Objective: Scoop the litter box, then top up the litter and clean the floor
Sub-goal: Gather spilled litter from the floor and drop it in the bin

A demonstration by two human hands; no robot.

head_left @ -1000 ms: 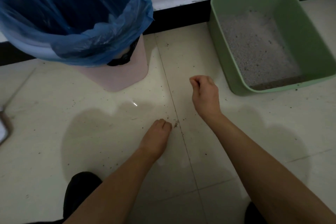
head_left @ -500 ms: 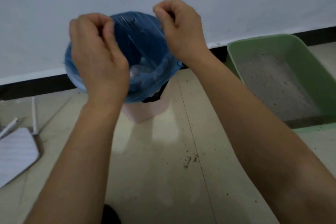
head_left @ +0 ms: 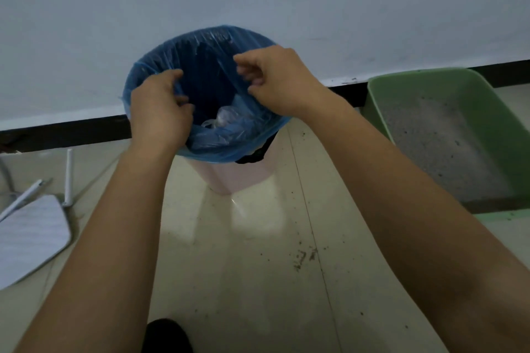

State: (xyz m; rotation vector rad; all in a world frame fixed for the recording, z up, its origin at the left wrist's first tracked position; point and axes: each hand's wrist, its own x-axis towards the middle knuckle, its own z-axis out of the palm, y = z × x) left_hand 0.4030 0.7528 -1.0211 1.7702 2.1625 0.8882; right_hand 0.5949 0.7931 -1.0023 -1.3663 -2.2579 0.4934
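Note:
A pink waste bin (head_left: pixel 229 178) lined with a blue plastic bag (head_left: pixel 220 150) stands against the wall, with some crumpled waste at its bottom. Both my hands hover over its mouth. My left hand (head_left: pixel 160 106) is above the bag's left rim, thumb and loosely curled fingers apart. My right hand (head_left: pixel 278 80) is over the right side, its fingers loosening, with nothing visible in them. The green litter box (head_left: pixel 424 77) sits on the floor to the right, holding grey litter (head_left: pixel 430 137). Dark litter crumbs (head_left: pixel 304 258) lie scattered along a tile joint in front of the bin.
A white flat pan-like object (head_left: pixel 28 238) with thin white handles (head_left: pixel 68 178) lies on the floor at the left. A black baseboard (head_left: pixel 66 132) runs along the white wall. A dark shape (head_left: pixel 166 335) sits at the bottom edge.
My hands rose from the floor to above the bin as closed fists. Now the fingers of both have loosened over the bag's mouth, and the view has moved closer to the bin.

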